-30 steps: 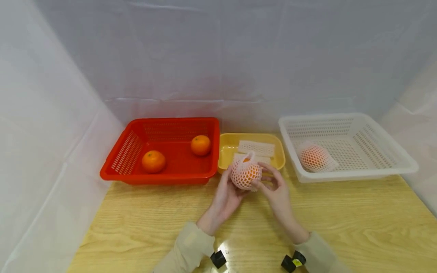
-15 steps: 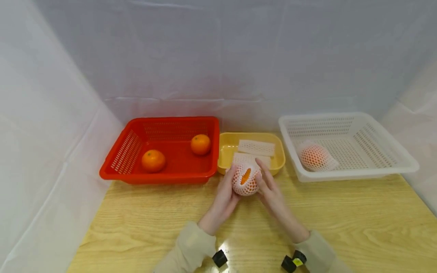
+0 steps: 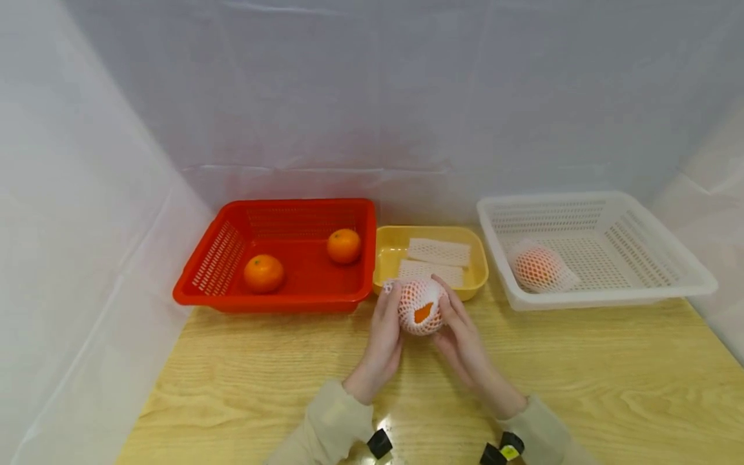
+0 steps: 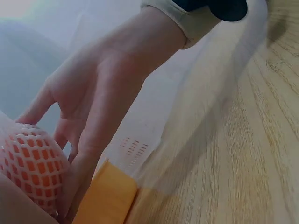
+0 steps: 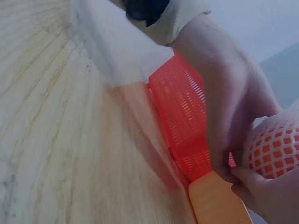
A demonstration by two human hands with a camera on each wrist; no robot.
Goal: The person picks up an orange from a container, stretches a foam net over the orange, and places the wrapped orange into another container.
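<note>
An orange in a pinkish-white foam net (image 3: 414, 297) is held between both hands, above the table's wood surface. A gap in the net faces the person and bares a patch of orange peel. My left hand (image 3: 383, 336) grips the fruit's left side, its thumb along the net. On the other side my right hand (image 3: 465, 339) holds it with thumb in front and fingers behind. The left wrist view shows the right hand (image 4: 103, 84) against the netted orange (image 4: 35, 163). In the right wrist view the left hand (image 5: 229, 93) reaches round the net (image 5: 275, 144).
Left stands a red basket (image 3: 273, 300) with two bare oranges (image 3: 264, 273). A yellow tray (image 3: 478, 258) behind the hands bears flat foam nets (image 3: 438, 252). The white basket (image 3: 610, 297) at right contains a netted orange (image 3: 536, 268).
The netted orange has turned, bringing the net's gap from the top round toward the person. My right hand has gone from pinching the net's edge to holding the fruit's side.
</note>
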